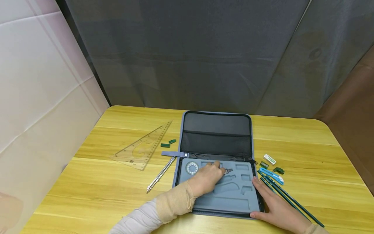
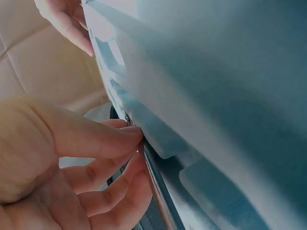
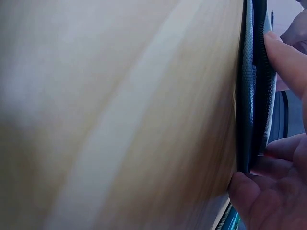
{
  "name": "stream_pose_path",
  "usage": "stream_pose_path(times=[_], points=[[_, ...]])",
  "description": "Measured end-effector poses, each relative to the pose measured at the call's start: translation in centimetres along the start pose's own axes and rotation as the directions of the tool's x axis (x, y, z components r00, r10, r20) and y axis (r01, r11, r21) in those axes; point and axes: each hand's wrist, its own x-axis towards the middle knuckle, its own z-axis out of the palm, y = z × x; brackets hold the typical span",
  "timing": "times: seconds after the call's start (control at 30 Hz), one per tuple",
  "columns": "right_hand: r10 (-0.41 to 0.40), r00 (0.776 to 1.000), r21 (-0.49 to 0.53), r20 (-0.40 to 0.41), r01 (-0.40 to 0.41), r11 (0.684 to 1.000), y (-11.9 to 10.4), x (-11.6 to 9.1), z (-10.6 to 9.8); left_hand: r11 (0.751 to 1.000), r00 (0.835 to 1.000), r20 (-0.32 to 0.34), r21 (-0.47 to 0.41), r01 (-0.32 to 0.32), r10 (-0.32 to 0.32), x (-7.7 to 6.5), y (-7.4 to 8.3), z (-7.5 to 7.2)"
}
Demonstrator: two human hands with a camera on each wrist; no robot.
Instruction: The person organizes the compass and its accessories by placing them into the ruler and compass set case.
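Observation:
An unzipped zip case (image 1: 216,136) lies open, a grey-blue moulded tray (image 1: 222,204) filling its near half. Over the tray's middle my left hand (image 1: 208,179) pinches a slim metal drawing tool (image 2: 160,191) between thumb and fingertips; its small forked end shows past the fingers in the head view. The tool lies low along the tray's recesses, and its kind I cannot tell. A round white disc (image 1: 192,168) sits in the tray's upper left. My right hand (image 1: 277,208) grips the case's right edge near the front corner, thumb and fingers spread along it.
Left of the case lie a clear set square (image 1: 143,159), a metal compass (image 1: 160,175) and two small green pieces (image 1: 165,145). To the right are an eraser (image 1: 269,159), a sharpener (image 1: 264,164), a blue cutter (image 1: 272,175), a dark green piece (image 1: 279,170) and several pencils (image 1: 304,206).

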Motion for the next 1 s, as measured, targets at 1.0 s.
stream_pose_path(times=[1.0], points=[[0.027, 0.999, 0.009, 0.029, -0.027, 1.0, -0.1, 0.05, -0.1, 1.0, 1.0, 0.003, -0.013, 0.016, -0.016, 0.03, 0.05, 0.05]])
